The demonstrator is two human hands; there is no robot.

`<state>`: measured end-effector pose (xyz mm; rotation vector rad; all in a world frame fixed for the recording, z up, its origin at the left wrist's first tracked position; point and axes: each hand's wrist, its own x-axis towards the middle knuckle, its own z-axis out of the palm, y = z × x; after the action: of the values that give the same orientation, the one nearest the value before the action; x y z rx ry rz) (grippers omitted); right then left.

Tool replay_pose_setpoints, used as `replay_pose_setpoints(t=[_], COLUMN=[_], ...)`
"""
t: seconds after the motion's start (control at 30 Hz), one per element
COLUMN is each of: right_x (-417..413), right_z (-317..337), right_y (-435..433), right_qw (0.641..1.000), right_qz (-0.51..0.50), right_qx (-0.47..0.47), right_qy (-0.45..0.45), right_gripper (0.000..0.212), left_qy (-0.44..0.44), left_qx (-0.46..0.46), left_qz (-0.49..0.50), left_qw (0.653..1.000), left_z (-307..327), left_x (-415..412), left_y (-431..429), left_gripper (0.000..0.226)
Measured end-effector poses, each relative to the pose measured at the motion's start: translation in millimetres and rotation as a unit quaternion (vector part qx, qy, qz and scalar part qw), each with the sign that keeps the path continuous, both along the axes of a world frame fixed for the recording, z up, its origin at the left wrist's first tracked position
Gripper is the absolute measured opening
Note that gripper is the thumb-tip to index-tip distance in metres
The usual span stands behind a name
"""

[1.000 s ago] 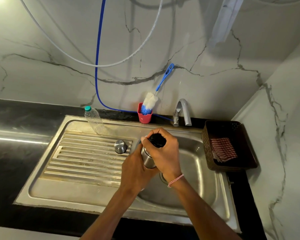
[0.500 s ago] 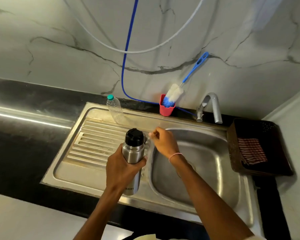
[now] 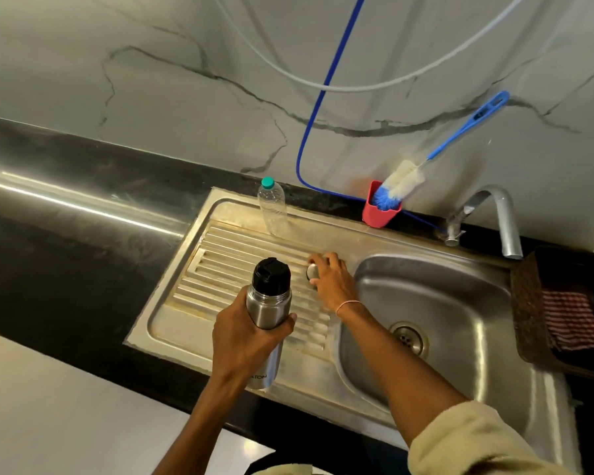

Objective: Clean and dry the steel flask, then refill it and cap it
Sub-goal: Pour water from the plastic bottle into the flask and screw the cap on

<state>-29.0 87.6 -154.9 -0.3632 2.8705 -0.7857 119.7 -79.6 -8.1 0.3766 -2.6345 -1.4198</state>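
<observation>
The steel flask (image 3: 267,308) with its black stopper (image 3: 271,275) on top stands upright in the air over the ribbed drainboard (image 3: 227,265). My left hand (image 3: 244,337) grips its body around the middle. My right hand (image 3: 331,279) reaches across the drainboard and curls its fingers over the small round steel cap (image 3: 311,271) lying there. The cap is mostly covered by the fingers.
A clear plastic bottle (image 3: 273,209) with a teal lid stands at the drainboard's back edge. A red holder (image 3: 379,210) with a blue-handled bottle brush (image 3: 405,181) is behind the sink basin (image 3: 436,303). The tap (image 3: 494,214) and a dark basket (image 3: 528,303) holding a striped cloth (image 3: 570,320) are at right.
My right hand left the flask's top and moved to the steel cap on the drainboard. My left hand carried the flask left, from over the basin to over the drainboard.
</observation>
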Motion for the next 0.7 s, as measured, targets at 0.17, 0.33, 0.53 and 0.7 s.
replay_pose_setpoints(t=[0.17, 0.33, 0.53, 0.7], right_x=[9, 42, 81, 101], right_z=[67, 159, 223, 231], right_y=[20, 41, 81, 120], right_qw=[0.825, 0.697, 0.820, 0.886], right_qz=[-0.202, -0.118, -0.030, 0.007], right_qx=[-0.497, -0.674, -0.567, -0.463], right_qy=[-0.177, -0.213, -0.073, -0.006], right_gripper=[0.029, 0.042, 0.043, 0.048], left_qy=[-0.007, -0.013, -0.018, -0.011], left_qx=[0.000, -0.025, -0.039, -0.032], left_qz=[-0.011, -0.045, -0.084, -0.104], left_qw=[1.000, 0.999, 0.996, 0.994], left_z=[-2, 2, 16, 33], left_x=[-7, -17, -20, -12], left_y=[2, 29, 78, 123], left_gripper=[0.062, 0.059, 0.048, 0.046])
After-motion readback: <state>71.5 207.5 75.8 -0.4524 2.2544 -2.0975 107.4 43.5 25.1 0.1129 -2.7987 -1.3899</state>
